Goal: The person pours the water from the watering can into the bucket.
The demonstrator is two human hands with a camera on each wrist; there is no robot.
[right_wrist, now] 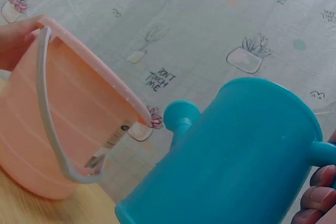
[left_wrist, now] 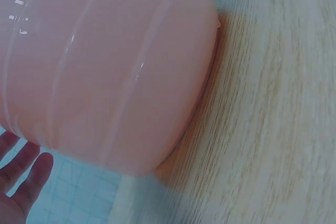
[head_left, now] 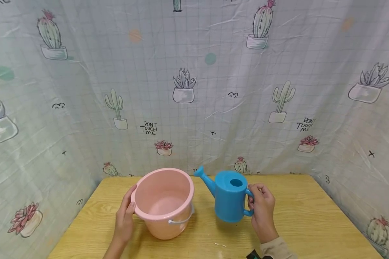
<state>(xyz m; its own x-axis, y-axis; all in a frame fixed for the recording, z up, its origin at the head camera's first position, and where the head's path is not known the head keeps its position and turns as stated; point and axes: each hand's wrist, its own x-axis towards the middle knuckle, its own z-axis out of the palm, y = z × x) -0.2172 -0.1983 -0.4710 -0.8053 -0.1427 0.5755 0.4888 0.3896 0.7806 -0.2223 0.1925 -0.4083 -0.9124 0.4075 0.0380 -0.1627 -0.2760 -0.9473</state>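
On the left of the head view, a pink bucket (head_left: 165,226) stands on the table, its mouth facing up and its pale handle hanging down the near right side. My left hand (head_left: 124,219) touches the outside of its rim, thumb and fingers spread; in the left wrist view, fingertips (left_wrist: 39,174) lie near the bucket's ribbed wall (left_wrist: 121,61). My right hand (head_left: 262,210) grips the handle of a blue watering can (head_left: 230,201), upright with its spout toward the bucket. The can appears slightly above the table. In the right wrist view, curled fingers (right_wrist: 318,195) show beside its handle.
The light wooden table (head_left: 298,219) spans the front. A cactus-print curtain (head_left: 194,118) hangs behind it and along both sides. Small whitish marks (head_left: 220,245) lie on the near tabletop. A dark device (head_left: 254,254) shows at the right wrist.
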